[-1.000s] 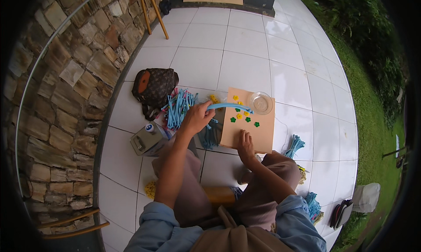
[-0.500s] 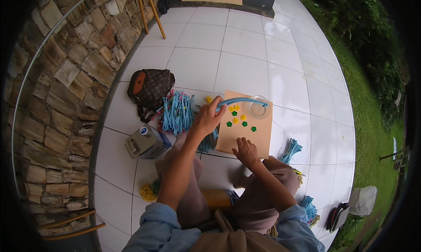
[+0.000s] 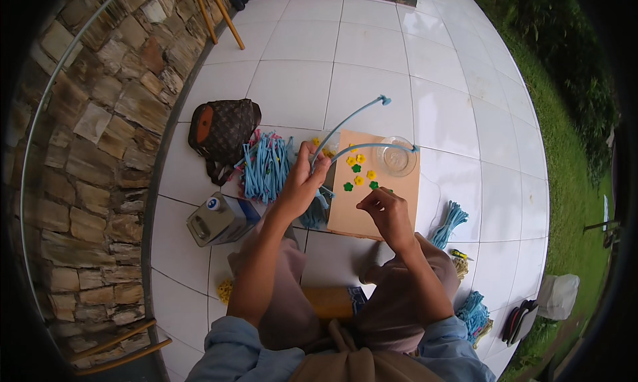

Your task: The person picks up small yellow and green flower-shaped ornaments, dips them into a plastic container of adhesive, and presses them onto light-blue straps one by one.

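My left hand (image 3: 302,186) is closed around light-blue cords (image 3: 345,120) with knotted tips. Two of them fan out from the fingers, one rising away from me and the other arching rightward to the rim of a clear round dish (image 3: 396,157). Over the near right part of a tan board (image 3: 352,217), my right hand (image 3: 392,216) has its fingertips pinched together; whatever they may hold is too small to make out. Small yellow flower shapes (image 3: 359,180) and green flower shapes (image 3: 348,186) lie on the board between the hands and the dish.
Left of the board lie a heap of blue cords (image 3: 267,169), a brown patterned bag (image 3: 222,132) and a metal can (image 3: 221,221). Bundled blue cords (image 3: 450,224) and a yellow-green tool (image 3: 460,254) are on the right. A stone wall (image 3: 86,182) borders the tiled floor.
The blue cords, lying together before, are now spread apart, one lifted away from the other. My right hand has gone from lowered fingers on the board to a raised pinch.
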### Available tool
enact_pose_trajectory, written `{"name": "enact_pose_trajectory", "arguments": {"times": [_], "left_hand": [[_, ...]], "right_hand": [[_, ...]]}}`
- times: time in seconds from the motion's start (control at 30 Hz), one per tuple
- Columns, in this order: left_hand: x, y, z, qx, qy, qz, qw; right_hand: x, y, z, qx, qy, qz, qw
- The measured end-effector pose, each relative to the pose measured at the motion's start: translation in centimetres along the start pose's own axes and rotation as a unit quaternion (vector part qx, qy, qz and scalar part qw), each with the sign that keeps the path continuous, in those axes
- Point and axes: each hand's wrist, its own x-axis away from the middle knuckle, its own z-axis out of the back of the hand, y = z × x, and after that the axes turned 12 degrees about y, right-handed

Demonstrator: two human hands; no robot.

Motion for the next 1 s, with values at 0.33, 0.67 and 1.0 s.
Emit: {"name": "enact_pose_trajectory", "arguments": {"times": [0.33, 0.67, 1.0], "left_hand": [[1.2, 1.8, 1.0, 0.001, -0.002, -0.028, 1.000], [1.6, 1.8, 3.3, 0.056, -0.095, -0.049, 0.993], [1.1, 1.8, 3.5, -0.135, -0.144, -0.161, 0.967]], "right_hand": [[-1.4, -2.5, 0.5, 0.108, -0.074, -0.022, 0.991], [-2.1, -2.5, 0.3, -0.263, -0.175, -0.081, 0.945], [-2.1, -3.8, 0.0, -0.412, 0.036, -0.169, 0.895]]}}
